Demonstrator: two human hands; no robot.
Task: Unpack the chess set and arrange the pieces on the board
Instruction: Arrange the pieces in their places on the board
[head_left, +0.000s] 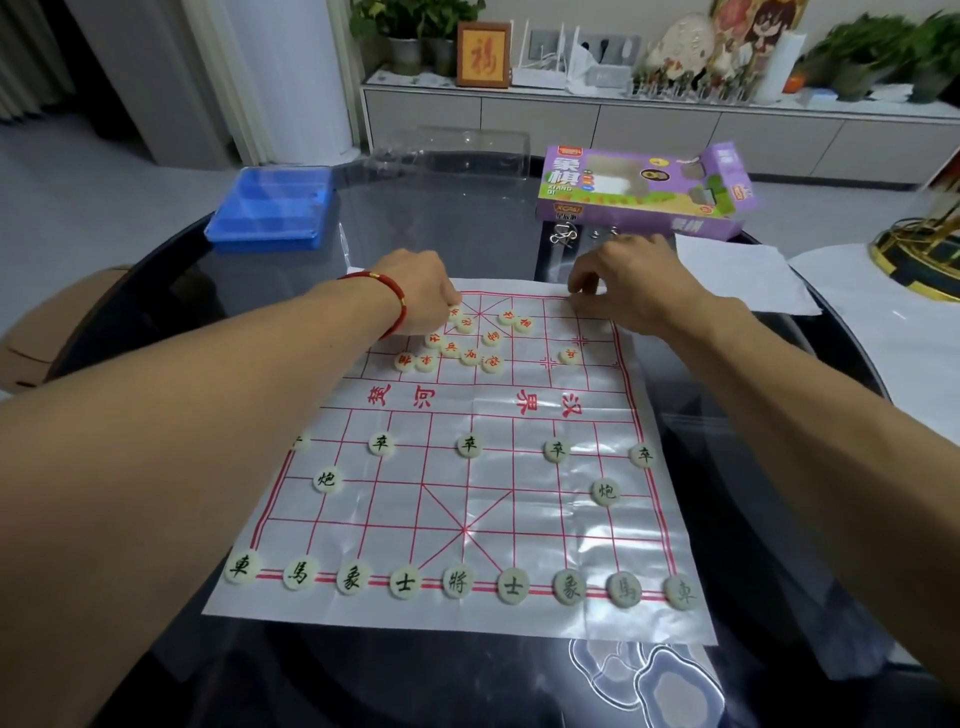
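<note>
A white plastic chess board sheet (524, 519) with red lines lies on the dark glass table. Black-lettered pieces stand in order on the near half, with the back row (457, 582) along the near edge. Several red-lettered pieces (470, 340) lie in a loose pile on the far half, and one red piece (570, 356) sits apart to the right. My left hand (421, 291), with a red cord on its wrist, has curled fingers down on the pile's far-left edge. My right hand (628, 283) pinches down at the board's far right edge. Whatever either hand holds is hidden.
The purple chess box (644, 189) lies open beyond the board. A blue plastic case (272, 210) sits at the far left and a clear plastic lid (457, 150) behind it. White paper (743, 275) and metal ring puzzles (563, 234) lie near my right hand.
</note>
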